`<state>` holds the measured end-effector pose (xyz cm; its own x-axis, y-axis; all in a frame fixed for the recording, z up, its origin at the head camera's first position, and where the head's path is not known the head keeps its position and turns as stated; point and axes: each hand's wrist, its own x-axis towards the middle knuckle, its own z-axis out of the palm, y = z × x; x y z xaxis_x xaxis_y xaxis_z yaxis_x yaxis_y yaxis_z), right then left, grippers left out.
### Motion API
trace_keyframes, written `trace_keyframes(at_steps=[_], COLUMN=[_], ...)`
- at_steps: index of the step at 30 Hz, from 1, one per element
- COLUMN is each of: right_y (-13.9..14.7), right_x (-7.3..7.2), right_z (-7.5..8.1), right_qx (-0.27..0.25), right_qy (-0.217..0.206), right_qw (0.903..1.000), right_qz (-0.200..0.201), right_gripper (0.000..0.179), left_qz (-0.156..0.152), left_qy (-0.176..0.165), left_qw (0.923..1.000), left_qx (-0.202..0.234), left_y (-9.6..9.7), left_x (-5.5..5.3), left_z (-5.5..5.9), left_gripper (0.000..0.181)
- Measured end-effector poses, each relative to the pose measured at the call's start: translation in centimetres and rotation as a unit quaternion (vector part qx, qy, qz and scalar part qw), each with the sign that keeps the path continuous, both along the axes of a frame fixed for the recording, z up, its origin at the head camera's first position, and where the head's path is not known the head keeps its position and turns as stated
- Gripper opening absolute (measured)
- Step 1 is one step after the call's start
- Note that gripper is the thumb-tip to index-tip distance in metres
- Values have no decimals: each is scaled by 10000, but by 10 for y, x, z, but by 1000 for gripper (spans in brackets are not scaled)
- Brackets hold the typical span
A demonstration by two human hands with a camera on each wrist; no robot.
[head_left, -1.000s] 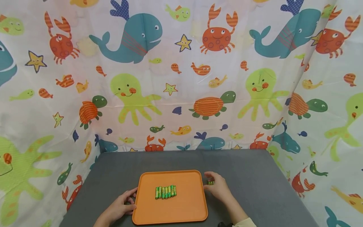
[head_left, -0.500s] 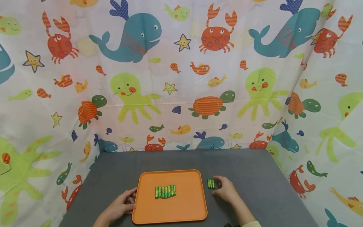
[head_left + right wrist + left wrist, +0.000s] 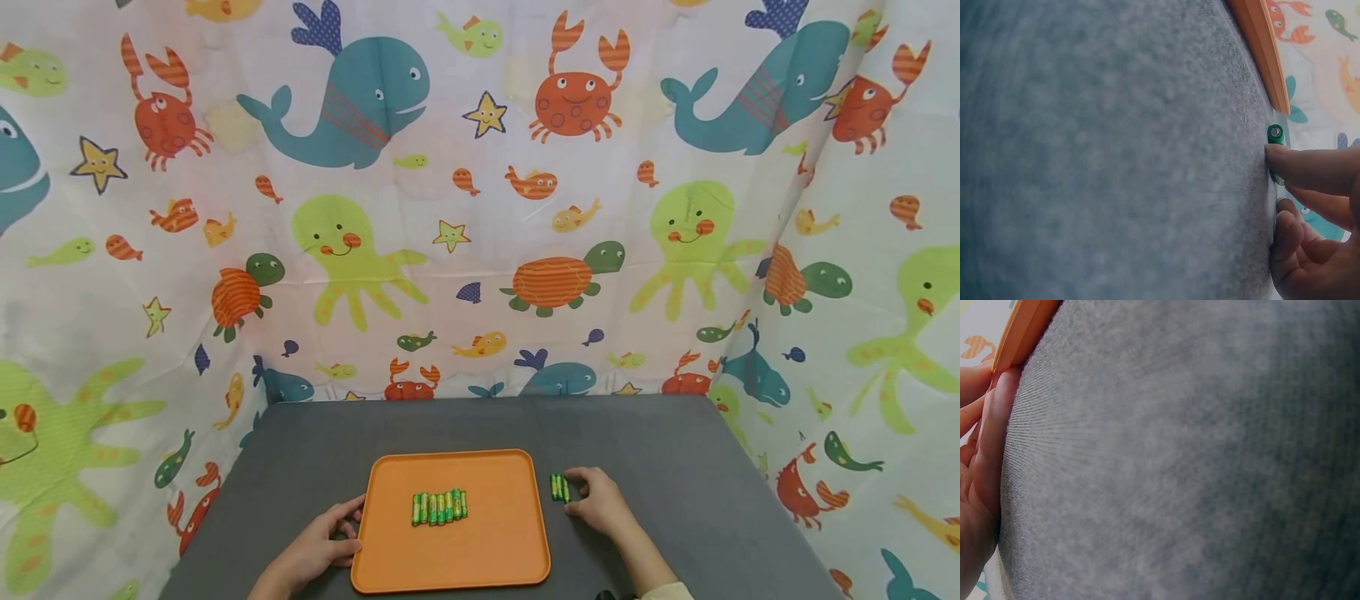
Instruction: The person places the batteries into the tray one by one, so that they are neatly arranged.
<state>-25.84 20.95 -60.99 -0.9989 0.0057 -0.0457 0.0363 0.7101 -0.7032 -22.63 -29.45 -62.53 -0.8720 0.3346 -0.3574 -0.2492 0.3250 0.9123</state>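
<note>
Several green and yellow batteries (image 3: pixel 439 507) lie side by side in a row on an orange tray (image 3: pixel 495 550). The left hand (image 3: pixel 318 542) holds the tray's left edge, thumb and index finger at its rim; the left wrist view shows these fingers (image 3: pixel 1000 394) right at the orange edge. To the right of the tray are three more batteries (image 3: pixel 557 487) on the table. My right hand (image 3: pixel 600 502) pinches the rightmost battery between thumb and finger. From the right wrist, a battery (image 3: pixel 1275 132) shows its end beside the thumb, with the others hidden.
A dark grey table (image 3: pixel 660 467) carries everything. Behind it and on both sides hangs a white curtain (image 3: pixel 480 225) printed with sea animals. A small black object (image 3: pixel 606 595) shows at the right wrist, beside a pale sleeve (image 3: pixel 667 592).
My right hand has drawn back rightward from the tray's right edge, uncovering the batteries there, and its fingertips have closed in on the rightmost one. The left hand has stayed in place.
</note>
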Motion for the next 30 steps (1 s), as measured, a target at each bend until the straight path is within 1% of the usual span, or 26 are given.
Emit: trace_keyframes(at_steps=[8, 17, 21, 25, 30], right_y=[2, 5, 4, -1, -13], right_x=[0, 2, 3, 4, 5], right_z=[-2, -2, 1, 6, 16], right_qx=[-9, -703, -1013, -1231, -1351], right_qy=[48, -59, 2, 59, 108], right_qw=[10000, 9970, 9942, 9919, 9907], right_qz=[0, -328, -365, -304, -119], right_gripper=[49, 50, 50, 50, 49], left_qz=[64, 0, 16, 26, 61], left_qy=[12, 70, 98, 123, 108], left_qw=[10000, 10000, 9999, 9999, 9999], left_qx=[-24, 7, -34, -33, -55], left_y=[1, 0, 0, 1, 1], left_x=[0, 1, 1, 1, 1], left_z=[0, 0, 0, 0, -1], left_gripper=[82, 82, 81, 81, 81])
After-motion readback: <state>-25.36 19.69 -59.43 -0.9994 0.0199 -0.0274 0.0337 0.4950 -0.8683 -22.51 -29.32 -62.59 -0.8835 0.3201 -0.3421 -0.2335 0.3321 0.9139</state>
